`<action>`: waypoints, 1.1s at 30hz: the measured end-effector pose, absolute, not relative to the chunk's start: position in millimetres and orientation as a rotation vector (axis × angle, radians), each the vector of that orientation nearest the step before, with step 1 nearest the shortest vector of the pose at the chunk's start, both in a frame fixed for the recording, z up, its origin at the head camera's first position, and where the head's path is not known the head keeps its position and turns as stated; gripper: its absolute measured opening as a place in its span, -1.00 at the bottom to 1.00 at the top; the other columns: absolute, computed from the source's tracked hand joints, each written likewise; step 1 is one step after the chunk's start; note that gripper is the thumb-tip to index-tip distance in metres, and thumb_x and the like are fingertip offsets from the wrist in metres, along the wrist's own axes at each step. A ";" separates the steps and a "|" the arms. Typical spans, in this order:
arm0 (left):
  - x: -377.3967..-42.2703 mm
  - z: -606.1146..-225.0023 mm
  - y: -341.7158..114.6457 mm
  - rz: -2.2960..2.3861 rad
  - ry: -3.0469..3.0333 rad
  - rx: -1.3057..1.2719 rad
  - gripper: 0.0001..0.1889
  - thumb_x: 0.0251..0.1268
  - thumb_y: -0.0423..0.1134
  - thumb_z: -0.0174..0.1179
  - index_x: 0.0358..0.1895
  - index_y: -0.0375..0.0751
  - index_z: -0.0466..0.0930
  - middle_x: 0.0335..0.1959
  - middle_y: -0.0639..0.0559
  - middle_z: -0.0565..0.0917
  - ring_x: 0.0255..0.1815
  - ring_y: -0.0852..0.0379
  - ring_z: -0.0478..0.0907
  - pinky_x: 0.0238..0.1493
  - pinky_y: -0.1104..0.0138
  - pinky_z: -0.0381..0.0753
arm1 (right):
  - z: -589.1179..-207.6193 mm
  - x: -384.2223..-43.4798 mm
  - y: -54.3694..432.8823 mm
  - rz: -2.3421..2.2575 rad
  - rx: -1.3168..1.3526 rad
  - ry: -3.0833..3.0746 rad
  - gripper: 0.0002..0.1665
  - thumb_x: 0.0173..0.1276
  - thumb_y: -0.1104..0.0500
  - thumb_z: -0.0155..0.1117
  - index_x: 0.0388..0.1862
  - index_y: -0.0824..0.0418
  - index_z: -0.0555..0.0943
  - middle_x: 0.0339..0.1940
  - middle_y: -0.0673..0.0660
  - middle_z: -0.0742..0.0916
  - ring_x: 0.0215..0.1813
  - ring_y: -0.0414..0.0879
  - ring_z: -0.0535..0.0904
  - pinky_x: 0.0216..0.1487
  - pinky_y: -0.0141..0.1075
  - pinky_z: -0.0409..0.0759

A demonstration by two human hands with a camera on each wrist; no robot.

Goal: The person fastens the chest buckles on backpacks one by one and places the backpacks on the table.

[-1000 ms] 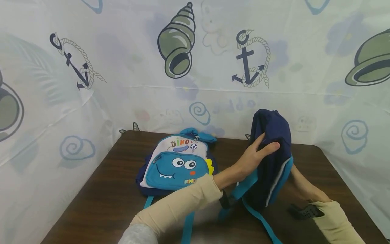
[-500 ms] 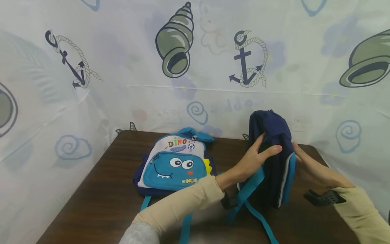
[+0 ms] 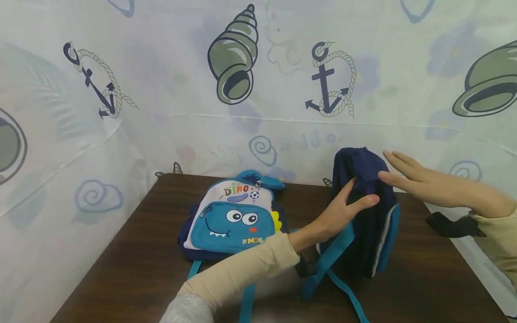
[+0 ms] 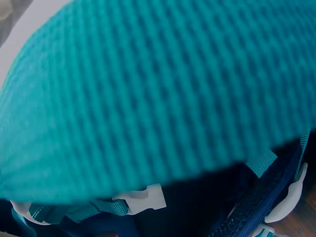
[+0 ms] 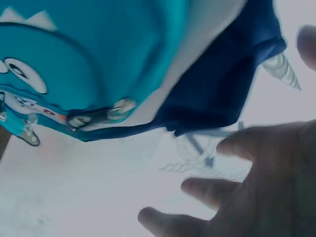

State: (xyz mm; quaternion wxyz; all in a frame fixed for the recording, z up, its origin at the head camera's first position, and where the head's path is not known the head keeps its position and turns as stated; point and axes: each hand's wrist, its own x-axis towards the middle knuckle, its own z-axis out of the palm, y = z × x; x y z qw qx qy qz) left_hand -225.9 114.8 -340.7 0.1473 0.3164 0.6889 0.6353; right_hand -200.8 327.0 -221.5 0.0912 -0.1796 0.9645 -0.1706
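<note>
A child's backpack [image 3: 369, 229], navy with a teal front, stands on the table with its side toward me. My left hand [image 3: 335, 217] grips its upper back side, thumb lying across the navy fabric. Teal strap material [image 4: 158, 98] fills most of the left wrist view and hides that hand; a white buckle [image 4: 148, 199] shows beneath it. Beside the bag's upper right, my right hand [image 3: 424, 184] is raised with fingers spread and holds nothing. In the right wrist view, those fingers [image 5: 182, 222] are apart from the bag, whose front zipper pull [image 5: 98, 117] shows.
A second backpack [image 3: 234, 224] with a dinosaur face lies front up on the left of the brown table [image 3: 133, 255]. Its teal straps [image 3: 247, 300] trail toward me. A patterned cloth [image 3: 282, 89] hangs behind the table.
My right hand has come out from behind the bag's lower right side and risen to its upper right. The held backpack has shifted slightly right; my left hand keeps its grip.
</note>
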 end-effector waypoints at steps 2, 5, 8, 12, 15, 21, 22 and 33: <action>-225.4 -340.3 114.1 1.808 2.001 0.885 -0.18 0.37 0.39 -0.03 0.59 0.38 -0.16 0.62 0.29 -0.02 0.60 0.15 0.08 0.50 -0.04 0.24 | -198.6 -181.4 298.4 -0.469 -0.589 2.845 -0.07 0.62 -0.25 -0.30 0.63 0.26 -0.32 0.58 0.54 -0.24 0.55 0.55 -0.35 0.28 0.59 -0.11; -225.2 -341.4 113.1 1.784 1.996 0.872 -0.15 0.36 0.41 -0.04 0.60 0.36 -0.21 0.63 0.30 -0.09 0.63 0.11 -0.02 0.51 -0.10 0.18 | -203.0 -193.3 298.8 -0.408 -0.592 2.830 -0.11 0.60 -0.26 -0.23 0.67 0.10 -0.23 0.62 0.46 -0.18 0.54 0.58 -0.21 0.23 0.60 -0.01; -225.6 -344.1 112.7 1.764 1.989 0.897 -0.14 0.36 0.45 -0.11 0.61 0.34 -0.23 0.64 0.29 -0.13 0.64 0.11 -0.07 0.52 -0.11 0.16 | -213.0 -204.6 305.3 -0.342 -0.551 2.837 -0.06 0.54 -0.36 -0.22 0.67 0.08 -0.17 0.62 0.44 -0.15 0.50 0.63 -0.13 0.18 0.61 0.07; -230.5 -350.0 110.2 1.775 2.030 0.903 -0.12 0.35 0.53 -0.29 0.63 0.23 -0.19 0.64 0.22 -0.09 0.64 0.10 -0.07 0.55 -0.08 0.10 | -215.9 -205.5 305.4 -0.254 -0.507 2.868 0.08 0.46 -0.43 -0.13 0.65 0.20 -0.14 0.60 0.49 -0.12 0.47 0.67 -0.07 0.14 0.61 0.15; -241.6 -360.1 104.5 1.809 2.069 0.853 -0.08 0.33 0.56 -0.39 0.63 0.13 -0.14 0.65 0.13 -0.03 0.64 0.09 -0.06 0.58 -0.05 0.03 | -214.3 -202.1 301.7 -0.187 -0.480 2.886 0.17 0.38 -0.42 0.05 0.65 0.23 -0.12 0.60 0.48 -0.07 0.44 0.68 0.01 0.12 0.59 0.23; -266.8 -401.4 83.4 1.614 2.093 0.715 0.01 0.32 0.57 -0.37 0.64 -0.05 -0.15 0.66 -0.02 -0.04 0.65 -0.05 -0.05 0.58 -0.10 0.00 | -217.7 -201.4 306.5 -0.114 -0.497 2.891 0.34 0.20 -0.35 0.32 0.64 0.24 -0.17 0.58 0.48 -0.09 0.39 0.68 0.14 0.02 0.47 0.45; -269.2 -409.2 79.4 1.533 2.065 0.703 0.00 0.32 0.56 -0.33 0.64 -0.03 -0.16 0.66 -0.02 -0.04 0.65 -0.08 -0.04 0.57 -0.13 0.00 | -218.6 -201.8 307.6 -0.108 -0.497 2.889 0.37 0.17 -0.35 0.35 0.65 0.23 -0.18 0.58 0.48 -0.10 0.38 0.68 0.16 0.00 0.45 0.48; -237.9 -445.6 98.8 1.214 2.017 0.980 0.16 0.18 0.06 0.38 0.57 0.43 -0.43 0.61 0.19 -0.05 0.53 0.20 0.04 0.46 0.05 0.25 | -225.2 -201.3 316.6 -0.133 -0.521 2.851 0.56 0.04 -0.30 0.52 0.64 0.20 -0.33 0.56 0.51 -0.14 0.37 0.68 0.17 -0.05 0.27 0.59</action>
